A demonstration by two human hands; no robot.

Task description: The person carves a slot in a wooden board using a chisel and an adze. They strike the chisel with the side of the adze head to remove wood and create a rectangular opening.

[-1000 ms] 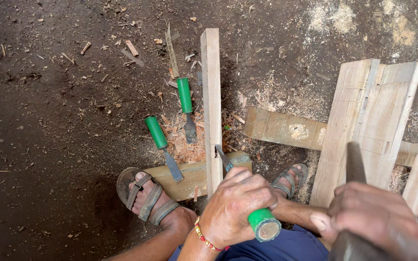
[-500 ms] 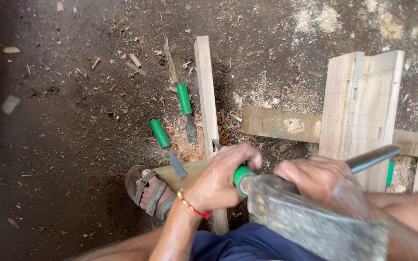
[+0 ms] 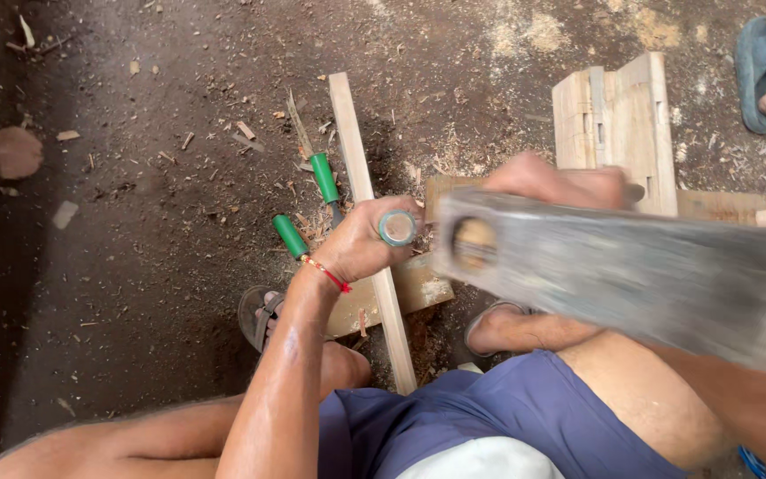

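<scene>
A: Head view, centre of the frame: what did the left hand point(image 3: 361, 244) have?

B: It was closed tight around a green-handled chisel point(image 3: 397, 228), fingers wrapped all the way round, with only the round butt end of the handle showing toward the camera. The chisel stood over the long wooden strip point(image 3: 367, 217) that ran from upper centre down toward the person's lap.

A: And the right hand point(image 3: 556, 182)?

B: It was right of centre, fingers curled shut on a handle, gripping a heavy grey metal block point(image 3: 613, 275). That block was blurred and stretched across the right half of the frame, its near end just beside the chisel's butt.

A: Anything lying near the left hand?

B: Two more green-handled chisels on the dirt floor point(image 3: 135, 222): one point(image 3: 323, 173) touching the strip's left side, another point(image 3: 291, 236) just left of the wrist. A sandalled foot point(image 3: 263, 312) rested below them, by a flat wooden piece point(image 3: 410, 288) under the strip. Joined boards point(image 3: 618, 133) lay at upper right.
</scene>
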